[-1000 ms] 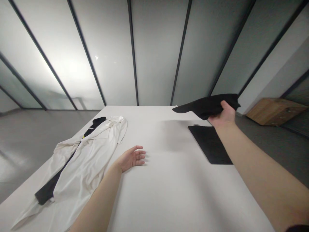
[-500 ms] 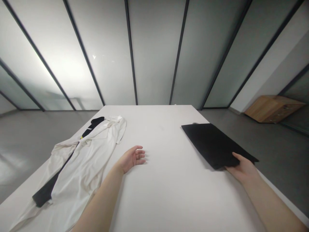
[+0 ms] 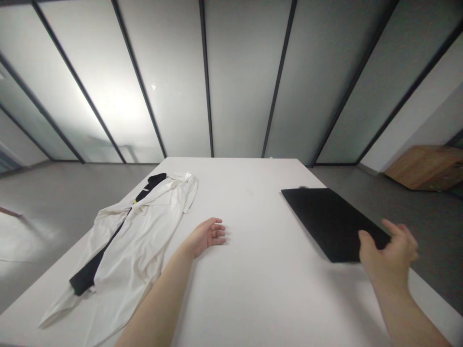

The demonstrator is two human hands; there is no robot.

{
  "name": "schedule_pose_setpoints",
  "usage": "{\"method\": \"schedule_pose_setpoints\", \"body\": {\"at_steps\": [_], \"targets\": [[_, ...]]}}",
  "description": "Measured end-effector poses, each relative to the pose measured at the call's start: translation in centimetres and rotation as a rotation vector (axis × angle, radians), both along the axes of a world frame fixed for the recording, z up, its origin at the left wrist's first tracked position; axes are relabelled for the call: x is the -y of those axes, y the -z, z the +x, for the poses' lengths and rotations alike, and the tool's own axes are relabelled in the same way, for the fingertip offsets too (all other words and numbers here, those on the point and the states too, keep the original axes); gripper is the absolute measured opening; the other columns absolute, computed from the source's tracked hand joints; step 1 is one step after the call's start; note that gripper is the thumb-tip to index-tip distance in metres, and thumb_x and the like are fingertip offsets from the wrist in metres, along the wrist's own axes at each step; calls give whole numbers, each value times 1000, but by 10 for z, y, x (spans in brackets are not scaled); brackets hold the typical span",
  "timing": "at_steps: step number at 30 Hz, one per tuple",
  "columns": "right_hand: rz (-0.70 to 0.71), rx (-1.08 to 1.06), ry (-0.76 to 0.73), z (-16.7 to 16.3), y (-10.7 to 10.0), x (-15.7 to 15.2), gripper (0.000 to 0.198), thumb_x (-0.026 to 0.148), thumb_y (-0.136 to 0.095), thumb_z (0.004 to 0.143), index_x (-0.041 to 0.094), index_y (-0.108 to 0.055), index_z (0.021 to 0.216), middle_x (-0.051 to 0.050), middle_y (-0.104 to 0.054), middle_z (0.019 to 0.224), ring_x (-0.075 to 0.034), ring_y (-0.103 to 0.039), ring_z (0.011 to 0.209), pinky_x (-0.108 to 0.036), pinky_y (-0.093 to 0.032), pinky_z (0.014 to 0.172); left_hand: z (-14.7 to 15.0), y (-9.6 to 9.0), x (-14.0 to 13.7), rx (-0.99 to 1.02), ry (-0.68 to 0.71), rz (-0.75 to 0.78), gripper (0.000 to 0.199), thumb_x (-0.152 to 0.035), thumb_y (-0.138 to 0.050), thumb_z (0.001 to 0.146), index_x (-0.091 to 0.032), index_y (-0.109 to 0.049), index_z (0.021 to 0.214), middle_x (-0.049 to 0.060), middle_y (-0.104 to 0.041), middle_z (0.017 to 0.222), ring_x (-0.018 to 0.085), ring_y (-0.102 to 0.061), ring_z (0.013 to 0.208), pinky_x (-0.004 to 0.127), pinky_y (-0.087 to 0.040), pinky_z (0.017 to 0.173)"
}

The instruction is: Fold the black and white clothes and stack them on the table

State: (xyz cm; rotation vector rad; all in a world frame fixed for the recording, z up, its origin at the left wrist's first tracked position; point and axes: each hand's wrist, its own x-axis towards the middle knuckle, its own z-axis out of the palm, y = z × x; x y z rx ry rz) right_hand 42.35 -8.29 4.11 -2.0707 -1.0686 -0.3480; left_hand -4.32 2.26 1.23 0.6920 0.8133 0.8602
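My left hand (image 3: 209,237) rests on its side on the white table (image 3: 253,299), holding nothing, its fingers loosely bent and apart. To its left lies a white long-sleeved shirt (image 3: 144,246), spread lengthwise and wrinkled. A black strip of cloth (image 3: 87,274) with a small yellow mark shows along the shirt and beyond its far end. On the right side of the table is a flat black rectangular board (image 3: 333,219). Over its near right corner hovers my right hand (image 3: 392,250), thumb and fingers spread, with nothing in its grip.
Behind the board's far edge, a small round grey object (image 3: 303,187) is partly hidden. A wooden cabinet (image 3: 427,166) stands on the grey floor at the right. Frosted glass panels (image 3: 238,82) in dark frames rise past the table's far edge.
My right hand has let go of the black board, spread its fingers and risen to the right. The whole view has swung slightly left. My left hand keeps its place.
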Motion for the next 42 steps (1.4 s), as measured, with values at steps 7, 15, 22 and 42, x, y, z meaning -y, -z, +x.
{"method": "schedule_pose_setpoints", "body": {"at_steps": [7,15,22,42], "targets": [[-413,87,-131,-14,18,-57,77,61,-35,97,19,-41,162,-20,-33,169,-55,-26,152,-74,-28,115,1,-4,3,6,-25,72,29,-40,-76,90,-18,-65,106,8,-72,96,17,-70,76,37,-62,76],[-624,-127,-38,-4,47,-94,75,60,-52,87,19,-60,150,-24,-39,165,-61,-27,150,-81,-24,112,-33,-17,-17,-351,-607,528,15,-37,-67,90,-23,-71,92,8,-75,103,26,-68,107,36,-53,93],[-313,-8,-691,-108,55,-95,56,48,-54,94,25,-63,145,-13,-43,166,-46,-22,158,-69,-22,123,-60,-9,-19,-1423,-684,674,25,-31,-58,96,-28,-77,111,10,-50,159,39,-25,158,60,-16,127],[-363,-116,-1113,-130,64,-83,37,41,-54,98,26,-77,124,-9,-62,151,-33,-47,149,-60,-27,127,-56,14,-19,-1689,-452,522,57,-30,-48,97,-16,-53,152,22,-36,168,45,-27,156,70,-14,123]]}}
